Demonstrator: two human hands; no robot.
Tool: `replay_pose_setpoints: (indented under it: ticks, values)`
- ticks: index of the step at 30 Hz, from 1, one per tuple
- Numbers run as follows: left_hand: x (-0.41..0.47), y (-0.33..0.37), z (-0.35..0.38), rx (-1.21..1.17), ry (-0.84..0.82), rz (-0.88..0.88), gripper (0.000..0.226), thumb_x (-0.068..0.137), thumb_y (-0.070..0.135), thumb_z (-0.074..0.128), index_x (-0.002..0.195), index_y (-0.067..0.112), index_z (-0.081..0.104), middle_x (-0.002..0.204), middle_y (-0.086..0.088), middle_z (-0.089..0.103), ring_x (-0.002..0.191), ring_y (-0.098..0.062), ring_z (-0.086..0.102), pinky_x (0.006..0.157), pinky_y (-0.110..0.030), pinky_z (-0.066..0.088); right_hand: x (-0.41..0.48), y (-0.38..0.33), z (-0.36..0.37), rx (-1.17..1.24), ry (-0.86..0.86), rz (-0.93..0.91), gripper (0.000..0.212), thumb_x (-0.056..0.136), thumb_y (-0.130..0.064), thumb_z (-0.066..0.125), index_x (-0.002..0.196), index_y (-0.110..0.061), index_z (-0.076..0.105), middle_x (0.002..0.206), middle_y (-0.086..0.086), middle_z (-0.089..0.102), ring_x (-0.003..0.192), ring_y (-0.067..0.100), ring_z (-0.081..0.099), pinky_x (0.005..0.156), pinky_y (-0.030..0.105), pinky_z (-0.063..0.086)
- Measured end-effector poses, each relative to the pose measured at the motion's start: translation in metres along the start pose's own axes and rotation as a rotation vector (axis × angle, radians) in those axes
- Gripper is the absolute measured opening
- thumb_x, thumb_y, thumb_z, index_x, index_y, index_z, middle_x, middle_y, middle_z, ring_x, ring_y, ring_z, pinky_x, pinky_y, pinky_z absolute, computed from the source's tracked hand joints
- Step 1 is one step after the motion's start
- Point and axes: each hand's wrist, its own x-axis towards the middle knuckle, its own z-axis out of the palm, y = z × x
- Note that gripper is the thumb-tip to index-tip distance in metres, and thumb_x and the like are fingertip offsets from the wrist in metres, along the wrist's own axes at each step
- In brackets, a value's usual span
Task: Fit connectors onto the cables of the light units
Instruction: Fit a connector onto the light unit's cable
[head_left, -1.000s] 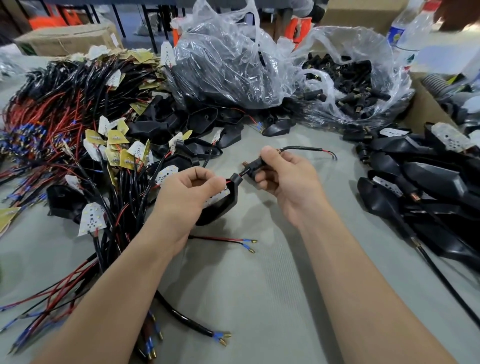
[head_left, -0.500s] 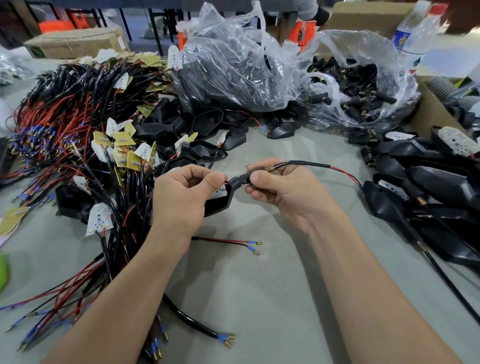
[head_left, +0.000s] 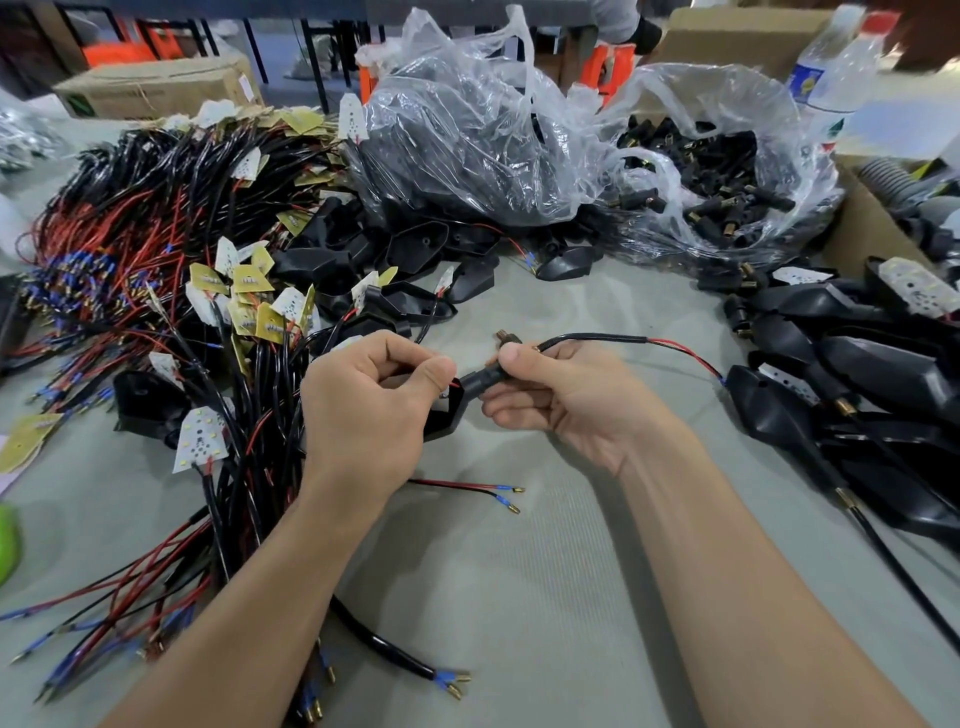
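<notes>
Dozens of loose cables (head_left: 156, 291) lay heaped on the counter (head_left: 519, 597) well to the left of the connector (head_left: 480, 379). Their board ends and blue-tipped wires were bare, so I judged most of the job still ahead.

Just left of the connector, my left hand (head_left: 363, 410) was curled around the black light unit (head_left: 444, 415) with the thumb pressed over its top edge. Most of the housing was hidden behind the fingers.

The connector itself sat between my two thumbs, its dark sleeve touching the unit's neck. I could not tell whether it was fully seated.

Just right of it, my right hand (head_left: 561, 400) pinched the connector between thumb and forefinger, and a brass threaded tip poked up above the thumb. The cable (head_left: 597, 339) came out at the top of that hand and ran on to the right, where its sheath ended and red and black wires showed.

Behind and to the right of the connector, a clear bag (head_left: 727, 182) held many more spare connectors. Farthest right lay a pile of black units (head_left: 857, 374), several of them with brass-collared stems. I took those for finished ones, and there were far fewer of them than of the cables waiting on the left.
</notes>
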Motion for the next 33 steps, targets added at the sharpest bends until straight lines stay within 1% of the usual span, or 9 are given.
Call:
replay_pose_setpoints:
  ticks: [3,9,15,21,25,28,30,32,33]
  values:
    - [-0.001,-0.001,-0.001,0.032,0.045,0.072,0.019,0.082,0.018,0.083,0.075,0.033,0.072,0.072,0.017,0.074,0.061,-0.003,0.071,0.056,-0.011,0.052,0.000,0.001,0.002,0.005,-0.015,-0.011,0.016,0.072,-0.020,0.076,0.074,-0.005,0.079,0.079,0.018,0.076,0.064,0.017,0.075,0.059,0.022,0.060]
    - [0.001,-0.003,0.000,0.001,0.045,0.005,0.009,0.083,0.024,0.078,0.076,0.027,0.073,0.078,0.014,0.076,0.066,-0.012,0.074,0.063,-0.035,0.063,0.001,0.009,0.012,-0.052,0.015,-0.085,0.005,0.090,-0.005,0.071,0.091,-0.001,0.073,0.087,0.016,0.077,0.071,0.018,0.075,0.063,0.023,0.060]
    - [0.007,-0.002,0.004,0.030,-0.009,0.016,0.017,0.087,0.017,0.077,0.077,0.027,0.070,0.090,0.022,0.076,0.075,0.001,0.072,0.067,-0.012,0.054,0.001,0.006,0.021,0.029,0.157,-0.146,0.008,0.087,0.006,0.071,0.086,-0.002,0.071,0.075,0.010,0.073,0.065,0.017,0.071,0.061,0.022,0.059]
    - [0.011,-0.003,-0.002,0.071,0.063,-0.005,0.008,0.086,0.035,0.079,0.079,0.035,0.076,0.076,0.020,0.074,0.070,0.000,0.069,0.064,-0.005,0.047,0.002,0.001,0.011,0.097,0.274,-0.248,0.010,0.088,0.007,0.069,0.087,-0.003,0.069,0.073,0.008,0.075,0.064,0.019,0.072,0.065,0.023,0.061]
    - [0.011,0.001,0.000,-0.017,0.108,-0.105,0.017,0.087,0.037,0.078,0.070,0.035,0.078,0.069,0.012,0.075,0.063,-0.002,0.068,0.064,-0.016,0.055,0.002,0.007,0.017,-0.016,0.210,-0.291,0.013,0.086,0.007,0.072,0.085,-0.006,0.072,0.073,0.009,0.074,0.067,0.020,0.070,0.068,0.025,0.060]
    - [0.017,0.001,0.000,-0.218,0.090,-0.372,0.015,0.083,0.035,0.082,0.075,0.023,0.080,0.077,-0.002,0.078,0.073,-0.018,0.074,0.082,-0.039,0.062,0.003,0.010,0.021,-0.092,0.229,-0.374,0.016,0.085,0.007,0.073,0.086,-0.009,0.073,0.073,0.009,0.073,0.067,0.018,0.069,0.068,0.026,0.059]
    - [0.018,0.000,-0.001,-0.281,0.049,-0.490,0.020,0.079,0.033,0.085,0.073,0.016,0.078,0.083,-0.009,0.079,0.077,-0.025,0.072,0.092,-0.052,0.059,0.003,0.010,0.022,-0.090,0.252,-0.393,0.017,0.084,0.008,0.073,0.085,-0.009,0.073,0.072,0.008,0.072,0.067,0.017,0.068,0.067,0.025,0.058]
    - [0.017,-0.002,0.000,-0.225,0.062,-0.443,0.015,0.079,0.030,0.085,0.071,0.021,0.077,0.083,-0.007,0.078,0.078,-0.021,0.071,0.088,-0.052,0.060,0.003,0.011,0.024,-0.035,0.263,-0.372,0.017,0.085,0.008,0.072,0.082,-0.009,0.072,0.071,0.008,0.072,0.065,0.017,0.068,0.066,0.025,0.058]
    - [0.016,-0.002,0.001,-0.204,0.090,-0.390,0.008,0.080,0.027,0.085,0.076,0.023,0.078,0.082,-0.002,0.079,0.079,-0.015,0.073,0.082,-0.045,0.062,0.003,0.011,0.024,0.010,0.264,-0.355,0.017,0.085,0.009,0.072,0.081,-0.008,0.072,0.070,0.007,0.071,0.063,0.018,0.068,0.065,0.025,0.058]
